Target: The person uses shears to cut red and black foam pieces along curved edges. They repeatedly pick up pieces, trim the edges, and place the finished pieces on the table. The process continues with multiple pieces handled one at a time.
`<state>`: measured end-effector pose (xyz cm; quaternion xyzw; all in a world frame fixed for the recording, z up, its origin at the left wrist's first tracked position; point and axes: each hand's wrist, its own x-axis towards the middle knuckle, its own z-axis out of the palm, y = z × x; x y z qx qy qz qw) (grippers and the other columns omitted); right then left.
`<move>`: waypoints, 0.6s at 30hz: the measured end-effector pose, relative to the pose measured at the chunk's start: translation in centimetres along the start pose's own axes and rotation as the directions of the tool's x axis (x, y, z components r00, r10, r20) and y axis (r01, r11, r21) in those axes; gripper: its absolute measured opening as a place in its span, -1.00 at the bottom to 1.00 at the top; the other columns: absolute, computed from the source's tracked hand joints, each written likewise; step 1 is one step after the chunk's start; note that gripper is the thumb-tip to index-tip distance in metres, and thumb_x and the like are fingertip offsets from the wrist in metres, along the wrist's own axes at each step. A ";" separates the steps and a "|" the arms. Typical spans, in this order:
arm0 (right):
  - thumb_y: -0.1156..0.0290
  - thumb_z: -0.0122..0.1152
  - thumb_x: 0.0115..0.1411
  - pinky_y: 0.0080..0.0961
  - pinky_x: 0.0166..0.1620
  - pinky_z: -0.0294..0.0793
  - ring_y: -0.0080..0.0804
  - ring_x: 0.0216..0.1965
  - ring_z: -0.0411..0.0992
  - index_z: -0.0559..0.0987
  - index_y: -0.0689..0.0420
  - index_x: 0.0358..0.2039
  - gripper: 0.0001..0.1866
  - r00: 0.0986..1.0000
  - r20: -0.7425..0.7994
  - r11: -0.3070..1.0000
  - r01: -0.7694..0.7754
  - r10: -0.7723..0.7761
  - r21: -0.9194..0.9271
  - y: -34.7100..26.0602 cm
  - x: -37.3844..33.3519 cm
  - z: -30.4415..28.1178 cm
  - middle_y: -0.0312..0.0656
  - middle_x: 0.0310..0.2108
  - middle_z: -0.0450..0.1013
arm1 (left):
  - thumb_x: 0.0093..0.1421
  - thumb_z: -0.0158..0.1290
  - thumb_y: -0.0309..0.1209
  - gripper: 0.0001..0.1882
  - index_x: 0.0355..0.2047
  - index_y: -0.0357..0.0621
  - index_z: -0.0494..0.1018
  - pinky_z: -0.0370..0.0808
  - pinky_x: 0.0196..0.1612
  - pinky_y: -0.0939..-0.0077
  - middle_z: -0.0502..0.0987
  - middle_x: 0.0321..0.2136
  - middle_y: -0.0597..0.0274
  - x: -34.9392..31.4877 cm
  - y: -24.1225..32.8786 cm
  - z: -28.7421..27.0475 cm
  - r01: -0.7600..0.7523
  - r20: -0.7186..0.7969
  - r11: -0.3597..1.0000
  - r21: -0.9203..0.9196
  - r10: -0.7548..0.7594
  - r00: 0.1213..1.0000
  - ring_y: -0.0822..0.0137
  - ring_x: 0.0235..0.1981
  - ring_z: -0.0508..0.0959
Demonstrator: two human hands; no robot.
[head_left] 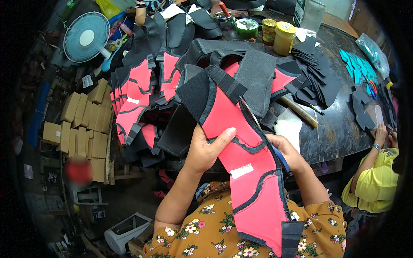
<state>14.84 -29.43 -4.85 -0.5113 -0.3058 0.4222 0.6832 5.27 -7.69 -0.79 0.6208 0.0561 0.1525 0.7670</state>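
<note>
In front of me hangs a long pink padded piece (254, 189) with black binding, black straps and a small white label. My left hand (206, 148) grips its left edge, thumb lying flat on the pink face and fingers hidden behind. My right hand (286, 152) is closed at the piece's right edge around the blue handle of scissors (280, 159). A thin metal blade shows along the edge above that hand, partly hidden by the piece. Beyond lie grey-black padded pieces (256, 81), and to the left a stack of similar pink pieces (140, 79).
A wooden-handled hammer (301, 112) lies right of the pile, near stacked black cutouts (316, 73). Yellow-lidded jars (284, 38) stand at the back. At the right, a person in yellow (374, 172) works by teal pieces (355, 64). Cardboard boxes (81, 137) and a fan (86, 38) are left.
</note>
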 end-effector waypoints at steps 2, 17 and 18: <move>0.30 0.34 0.21 -0.52 0.07 0.42 -0.57 -0.02 0.43 0.51 0.34 0.03 -0.54 1.000 -0.006 1.000 -0.004 0.004 -0.010 0.0 -0.3 -0.1 -0.22 -0.04 0.53 | 0.24 0.16 -0.51 -0.67 0.00 -0.27 0.45 0.51 -0.03 0.51 0.58 -0.16 0.24 0.0 0.7 -0.4 0.061 0.023 0.997 -0.049 -0.060 0.998 0.45 -0.16 0.57; 0.20 0.37 0.15 -0.42 0.28 0.24 -0.41 0.20 0.32 0.28 0.31 0.28 -0.21 0.998 -0.056 0.999 0.010 -0.012 -0.036 0.2 1.3 0.4 -0.10 0.21 0.36 | 0.28 0.07 -0.60 -0.60 0.13 -0.30 0.35 0.47 0.10 0.44 0.52 0.01 0.15 1.1 -0.9 2.0 0.018 -0.030 0.974 -0.226 -0.025 0.999 0.39 -0.02 0.54; 0.20 0.37 0.15 -0.42 0.28 0.24 -0.41 0.20 0.32 0.28 0.31 0.28 -0.21 0.999 -0.046 1.000 0.016 -0.017 -0.026 0.1 1.4 0.5 -0.10 0.21 0.36 | 0.28 0.07 -0.60 -0.59 0.14 -0.29 0.35 0.46 0.11 0.43 0.52 0.01 0.15 1.0 -1.0 1.9 0.016 -0.034 0.973 -0.230 -0.025 0.999 0.38 -0.02 0.54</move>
